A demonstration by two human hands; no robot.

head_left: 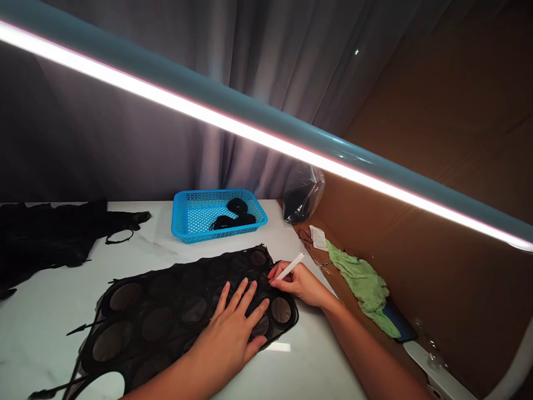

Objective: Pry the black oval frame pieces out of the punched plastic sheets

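Observation:
Spread across the white table is a dark, sheer piece of fabric (pixel 166 286) patterned with rows of black-edged circles. My left hand (pixel 235 319) rests flat on its right part, fingers spread. Near the fabric's right end, my right hand (pixel 297 283) pinches a slim white pen-like tool (pixel 291 266). The tool slants up to the right, and its lower end is hidden by my fingers at the fabric. Black cords stick out past the fabric's left edge.
A blue plastic basket (pixel 179 222) behind the fabric holds black cord bundles (pixel 237 206). More black fabric (pixel 50 233) lies at left. A clear bag (pixel 303 194) and green cloth (pixel 362 283) are at right. A lit tube lamp (pixel 250 130) crosses above.

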